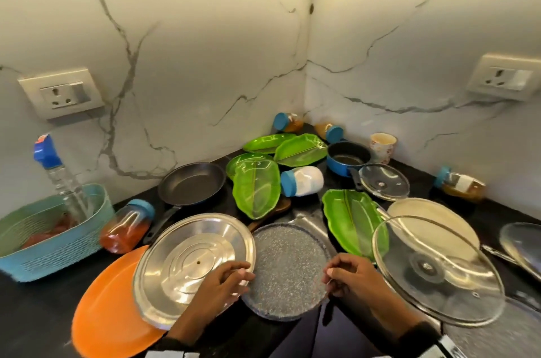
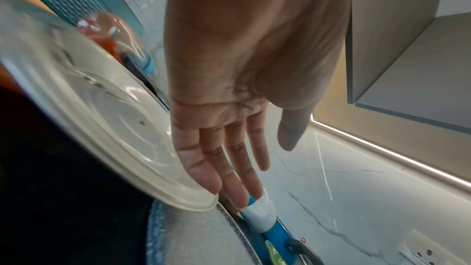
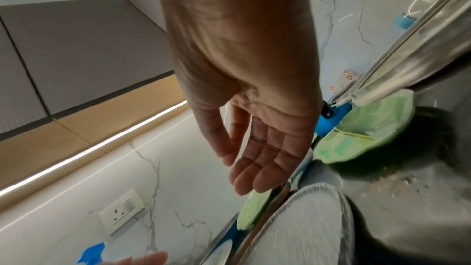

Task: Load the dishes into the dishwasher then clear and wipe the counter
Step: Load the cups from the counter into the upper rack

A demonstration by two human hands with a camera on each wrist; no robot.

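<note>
We see the speckled grey plate [image 1: 288,268] lying flat on the black counter [image 1: 44,313], between the steel lid [image 1: 187,267] at nine o'clock and the glass lid [image 1: 439,272] at three o'clock. Our left hand [image 1: 227,277] and right hand [image 1: 349,275] hang over its nine and three o'clock rims, fingers loosely extended, holding nothing.

Between your hands lies a round grey speckled plate [image 1: 288,267], flat on the black counter [image 1: 38,313]. Just left of your left hand, a shiny steel lid [image 1: 187,264] sits tilted, its right rim over the speckled plate and its lower left over a flat orange plate [image 1: 108,308]. Just right of your right hand leans a clear glass lid [image 1: 439,269], and beyond both hands lie several green leaf-shaped plates [image 1: 256,187] and a dark frying pan [image 1: 191,183].
</note>
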